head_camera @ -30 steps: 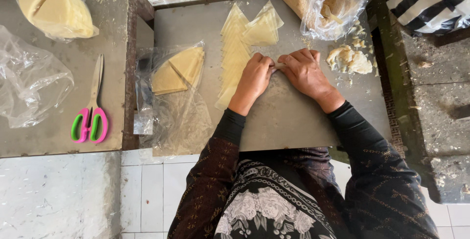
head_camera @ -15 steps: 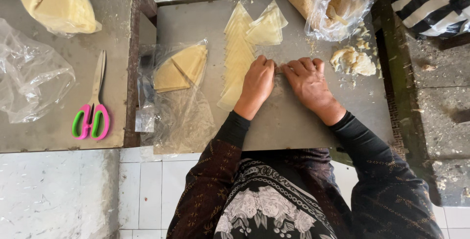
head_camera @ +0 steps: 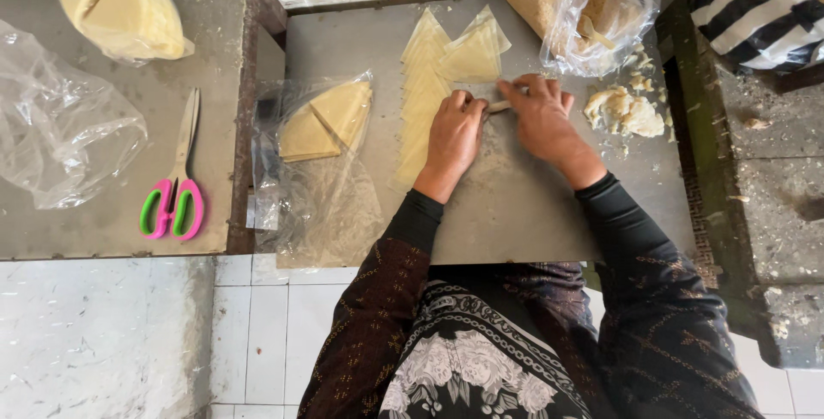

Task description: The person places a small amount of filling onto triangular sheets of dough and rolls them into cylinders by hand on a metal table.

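Note:
My left hand (head_camera: pixel 453 134) and my right hand (head_camera: pixel 542 117) press together on a thin rolled piece of pale dough (head_camera: pixel 499 106) on the grey metal table (head_camera: pixel 532 213). Both sets of fingers are curled over the roll. Just left of my left hand lies a long row of overlapping triangular pastry sheets (head_camera: pixel 422 93). A folded stack of the same sheets (head_camera: pixel 471 55) sits beyond my fingers. To the right of my right hand is a crumbly pale lump of filling (head_camera: pixel 625 112).
A clear plastic bag with wedge-shaped sheet stacks (head_camera: pixel 326 118) lies at the table's left edge. Another bag (head_camera: pixel 601 11) sits at the back right. On the left table are pink-and-green scissors (head_camera: pixel 174 194), an empty bag (head_camera: pixel 60 123) and a bagged wrapper stack (head_camera: pixel 120 7). Striped cloth (head_camera: pixel 755 7) lies far right.
Both hands have slid forward across the table, rolling the dough piece away from my body. The rest has not moved.

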